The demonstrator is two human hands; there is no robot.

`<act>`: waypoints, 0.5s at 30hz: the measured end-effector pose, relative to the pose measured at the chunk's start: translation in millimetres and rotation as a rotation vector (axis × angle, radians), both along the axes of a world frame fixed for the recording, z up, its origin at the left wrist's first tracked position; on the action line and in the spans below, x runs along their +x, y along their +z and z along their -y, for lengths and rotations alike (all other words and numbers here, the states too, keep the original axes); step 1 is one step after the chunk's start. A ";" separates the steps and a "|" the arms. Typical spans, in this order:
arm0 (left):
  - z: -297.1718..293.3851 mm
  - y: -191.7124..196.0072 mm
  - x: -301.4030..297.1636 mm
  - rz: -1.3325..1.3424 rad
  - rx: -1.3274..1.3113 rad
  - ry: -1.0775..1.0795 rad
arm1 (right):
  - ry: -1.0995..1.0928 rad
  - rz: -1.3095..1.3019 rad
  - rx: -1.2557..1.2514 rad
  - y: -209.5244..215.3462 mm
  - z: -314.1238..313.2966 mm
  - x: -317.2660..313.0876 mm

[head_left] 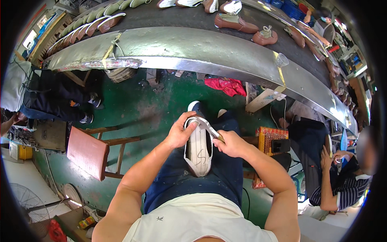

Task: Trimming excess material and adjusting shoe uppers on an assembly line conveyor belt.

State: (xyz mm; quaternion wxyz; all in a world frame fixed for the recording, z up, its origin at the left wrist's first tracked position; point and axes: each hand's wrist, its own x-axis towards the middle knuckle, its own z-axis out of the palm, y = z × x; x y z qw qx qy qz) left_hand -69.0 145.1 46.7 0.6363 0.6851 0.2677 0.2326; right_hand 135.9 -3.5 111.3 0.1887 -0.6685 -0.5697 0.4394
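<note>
An unfinished shoe (199, 149) lies across my lap, its cream underside turned up and a dark pen mark on it. Around its rim stands the white lining edge, with dark brown showing inside. My left hand (180, 131) is closed on the far end of the shoe, the thumb pressed over its edge. In my right hand (231, 144) are metal pincers (209, 128), gripped by the handle. Their curved head reaches over to the shoe's far end, close to my left thumb. The exact bite of the jaws is too small to make out.
Ahead runs a metal-edged conveyor (161, 46) carrying brown shoes (236, 23) and white ones. A pink-seated stool (88, 153) stands left. At right, an orange beaded seat (268, 139) holds a black phone (281, 146). Co-workers sit on both sides. A red cloth (227, 85) lies under the conveyor.
</note>
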 end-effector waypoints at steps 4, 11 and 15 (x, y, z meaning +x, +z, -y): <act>-3.1 -10.6 0.4 0.156 -0.041 0.056 | -0.091 0.118 0.423 -59.1 0.1 -6.5; 3.0 -7.9 -2.5 0.099 0.001 0.024 | -0.200 0.088 0.500 -67.4 12.4 -18.2; 11.4 4.2 -12.1 0.239 -0.398 -0.038 | -0.063 0.213 0.233 -14.2 43.9 -35.7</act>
